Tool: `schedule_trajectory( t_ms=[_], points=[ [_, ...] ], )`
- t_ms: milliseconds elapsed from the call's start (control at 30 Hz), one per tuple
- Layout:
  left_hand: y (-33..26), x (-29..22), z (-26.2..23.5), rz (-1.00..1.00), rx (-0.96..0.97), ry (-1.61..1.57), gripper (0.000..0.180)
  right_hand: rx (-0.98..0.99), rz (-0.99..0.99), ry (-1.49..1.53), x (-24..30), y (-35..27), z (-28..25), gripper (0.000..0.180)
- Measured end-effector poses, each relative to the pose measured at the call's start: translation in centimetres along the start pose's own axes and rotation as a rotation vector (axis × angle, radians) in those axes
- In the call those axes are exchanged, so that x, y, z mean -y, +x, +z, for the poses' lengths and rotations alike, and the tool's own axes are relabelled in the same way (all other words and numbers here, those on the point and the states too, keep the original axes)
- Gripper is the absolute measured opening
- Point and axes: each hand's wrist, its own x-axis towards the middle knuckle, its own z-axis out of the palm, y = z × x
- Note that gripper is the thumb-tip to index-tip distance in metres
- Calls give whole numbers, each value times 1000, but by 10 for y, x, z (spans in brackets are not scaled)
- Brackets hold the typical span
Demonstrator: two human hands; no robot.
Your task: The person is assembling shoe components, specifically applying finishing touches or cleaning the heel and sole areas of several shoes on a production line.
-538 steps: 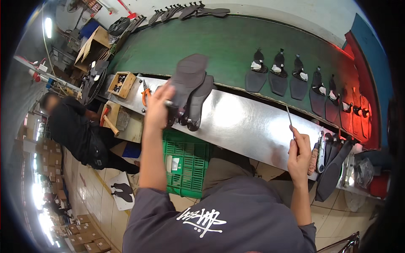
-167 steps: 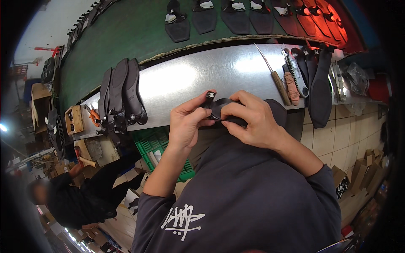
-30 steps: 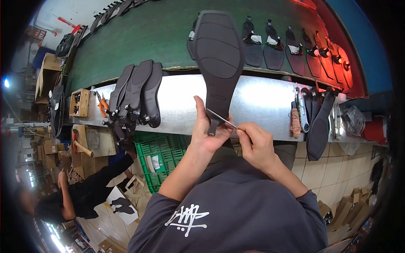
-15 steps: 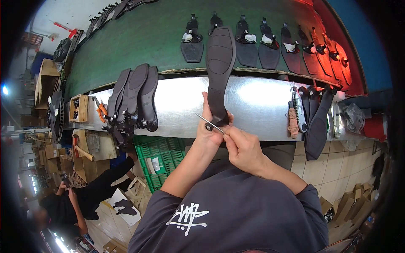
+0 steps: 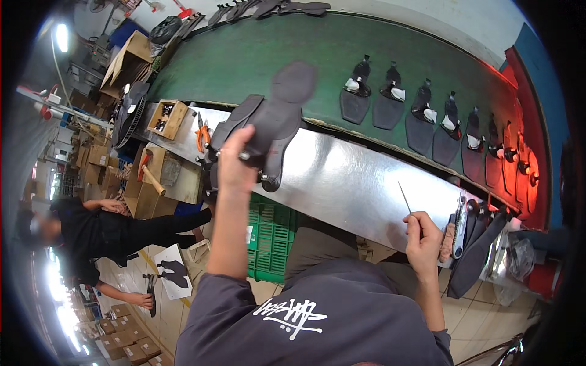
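My left hand (image 5: 237, 161) grips a black sandal (image 5: 278, 113) by its strap end, sole side up, blurred by motion. It hangs over the pile of black sandals (image 5: 239, 117) at the left of the metal ledge, partly covering them. Well to the right, my right hand (image 5: 424, 241) is closed on a thin metal rod (image 5: 404, 198), its bare end sticking up toward the ledge; the rod's other end is hidden in my fist. Beside this hand lie a tool with a wrapped handle (image 5: 448, 241) and a utility knife (image 5: 461, 222).
Several sandals (image 5: 421, 131) stand in a row on the green belt (image 5: 244, 58), the rightmost in red light. Orange-handled pliers (image 5: 202, 137) and a wooden box (image 5: 168, 119) lie left. Below are a hammer (image 5: 150, 174) and green crate (image 5: 268, 238). A person (image 5: 73, 241) works at far left.
My left hand has carried the sandal leftward to the pile. My right hand has drawn away to the right with the rod. The whole view has turned and shifted left.
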Motion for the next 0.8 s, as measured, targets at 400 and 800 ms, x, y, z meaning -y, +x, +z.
schedule_trajectory(
  t_ms=[400,800],
  points=[
    [60,-10,4,725,-120,1104,35,-95,-10,-521,-33,34,-39,37],
    [173,185,166,384,-256,1446,76,-85,-57,-736,-44,30,-50,51]
  ],
)
